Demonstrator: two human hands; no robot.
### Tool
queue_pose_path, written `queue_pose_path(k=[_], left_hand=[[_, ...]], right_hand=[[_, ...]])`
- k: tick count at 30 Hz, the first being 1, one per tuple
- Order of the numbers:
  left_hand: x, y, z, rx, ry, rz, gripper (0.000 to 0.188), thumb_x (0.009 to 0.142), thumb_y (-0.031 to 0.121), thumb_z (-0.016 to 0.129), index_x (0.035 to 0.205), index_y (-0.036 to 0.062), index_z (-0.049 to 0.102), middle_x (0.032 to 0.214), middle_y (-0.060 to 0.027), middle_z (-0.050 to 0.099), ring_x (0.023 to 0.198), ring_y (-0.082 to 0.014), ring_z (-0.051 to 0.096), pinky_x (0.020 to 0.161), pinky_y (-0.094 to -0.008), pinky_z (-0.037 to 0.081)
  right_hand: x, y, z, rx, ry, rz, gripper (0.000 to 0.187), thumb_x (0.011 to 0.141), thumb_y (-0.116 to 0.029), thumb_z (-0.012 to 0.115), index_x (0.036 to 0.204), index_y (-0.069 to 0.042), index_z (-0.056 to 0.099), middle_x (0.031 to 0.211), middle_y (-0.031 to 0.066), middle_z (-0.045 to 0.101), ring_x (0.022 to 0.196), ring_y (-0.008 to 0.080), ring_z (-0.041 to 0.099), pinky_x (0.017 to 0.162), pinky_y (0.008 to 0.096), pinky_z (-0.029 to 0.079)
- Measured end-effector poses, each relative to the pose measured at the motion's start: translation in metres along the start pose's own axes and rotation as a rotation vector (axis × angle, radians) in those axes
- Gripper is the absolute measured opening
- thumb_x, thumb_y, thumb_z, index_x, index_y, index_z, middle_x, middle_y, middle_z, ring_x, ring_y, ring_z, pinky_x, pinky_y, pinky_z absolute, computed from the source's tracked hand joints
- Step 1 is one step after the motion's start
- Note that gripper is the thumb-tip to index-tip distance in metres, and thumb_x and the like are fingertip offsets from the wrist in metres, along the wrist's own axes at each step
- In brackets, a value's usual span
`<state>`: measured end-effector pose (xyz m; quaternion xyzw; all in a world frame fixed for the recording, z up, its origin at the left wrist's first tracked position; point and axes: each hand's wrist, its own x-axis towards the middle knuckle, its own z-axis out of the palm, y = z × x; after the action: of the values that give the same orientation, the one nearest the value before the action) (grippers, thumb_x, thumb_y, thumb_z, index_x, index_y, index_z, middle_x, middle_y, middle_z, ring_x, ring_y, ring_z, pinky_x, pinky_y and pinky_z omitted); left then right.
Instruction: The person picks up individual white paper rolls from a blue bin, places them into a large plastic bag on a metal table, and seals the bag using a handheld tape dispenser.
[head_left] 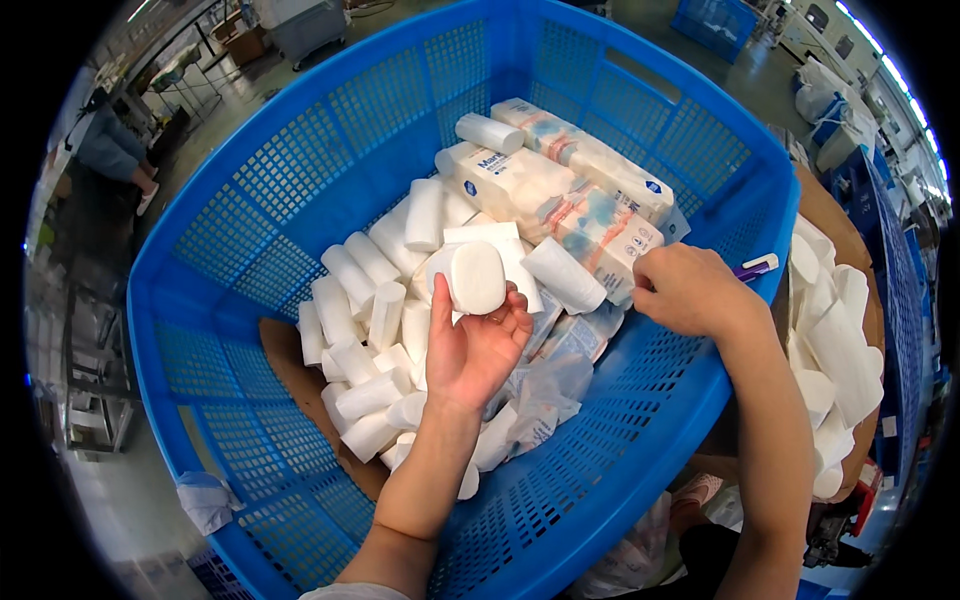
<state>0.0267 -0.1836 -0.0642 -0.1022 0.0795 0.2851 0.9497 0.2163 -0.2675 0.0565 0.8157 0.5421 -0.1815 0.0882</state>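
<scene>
My left hand (470,355) is raised palm up over the blue basket, fingers curled round a white stack of cotton pads (478,278) with a smooth, rounded-square end. Under and beside it lie several similar white stacks (375,395), heaped loosely. My right hand (688,290) is closed at the basket's right side, by the end of a printed clear plastic package (605,235); whatever its fingers may pinch is hidden. A loose white stack (563,275) lies between my hands, touching the packages. Crumpled clear plastic bags (545,400) lie below it.
The big blue lattice basket (610,490) surrounds the heap, with brown cardboard (285,370) inside. A purple-and-white tool (755,268) sits at its right rim. More white stacks (835,350) lie on a brown surface at right. Far left, a person (112,150) is partly visible.
</scene>
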Motion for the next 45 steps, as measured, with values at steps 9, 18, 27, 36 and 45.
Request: queue_pose_path(k=[9, 18, 27, 36, 45], left_hand=[[0.005, -0.009, 0.019, 0.042, -0.213, -0.081, 0.051, 0.089, 0.047, 0.046, 0.116, 0.0038, 0.048, 0.101, -0.0154, 0.052, 0.089, -0.0238, 0.051, 0.077, -0.0336, 0.043], [0.031, -0.101, 0.133, 1.396, -0.778, -0.071, 0.052, 0.09, 0.042, 0.046, 0.111, -0.006, 0.049, 0.087, -0.0184, 0.061, 0.059, -0.0162, 0.055, 0.053, -0.0262, 0.044], [0.092, -0.232, 0.195, 1.534, -0.797, -0.334, 0.035, 0.084, 0.024, 0.061, 0.102, -0.006, 0.058, 0.09, -0.0128, 0.064, 0.075, -0.0148, 0.063, 0.067, -0.0239, 0.05], [0.084, -0.003, 0.11, 1.895, -0.446, 0.296, 0.017, 0.082, 0.019, 0.061, 0.081, 0.0027, 0.066, 0.078, -0.0039, 0.065, 0.068, -0.0093, 0.058, 0.063, -0.0231, 0.045], [0.036, 0.075, -0.115, 2.537, 0.143, 0.763, 0.04, 0.074, 0.023, 0.065, 0.106, 0.0007, 0.054, 0.11, -0.018, 0.052, 0.109, -0.0327, 0.045, 0.091, -0.0429, 0.034]], right_hand=[[0.0, 0.004, 0.006, 0.019, 0.1, -0.069, 0.019, 0.072, -0.019, 0.053, 0.077, -0.004, 0.065, 0.08, 0.0168, 0.064, 0.077, 0.0327, 0.062, 0.069, 0.0415, 0.049], [0.003, 0.017, 0.024, 0.038, 0.215, -0.085, 0.019, 0.078, -0.017, 0.054, 0.09, -0.006, 0.063, 0.088, 0.0122, 0.065, 0.084, 0.0251, 0.063, 0.071, 0.0356, 0.05], [0.008, 0.016, 0.027, 0.027, 0.26, -0.118, 0.024, 0.077, -0.017, 0.052, 0.094, -0.004, 0.062, 0.092, 0.0157, 0.064, 0.088, 0.0297, 0.061, 0.076, 0.0398, 0.047], [0.0, 0.007, 0.009, 0.066, 0.143, -0.055, 0.021, 0.069, -0.021, 0.056, 0.078, -0.004, 0.065, 0.083, 0.0185, 0.063, 0.08, 0.033, 0.062, 0.07, 0.0421, 0.048], [-0.004, -0.005, 0.001, 0.094, 0.027, -0.044, 0.018, 0.074, -0.014, 0.055, 0.076, 0.002, 0.064, 0.078, 0.019, 0.062, 0.075, 0.0324, 0.061, 0.071, 0.0384, 0.047]])
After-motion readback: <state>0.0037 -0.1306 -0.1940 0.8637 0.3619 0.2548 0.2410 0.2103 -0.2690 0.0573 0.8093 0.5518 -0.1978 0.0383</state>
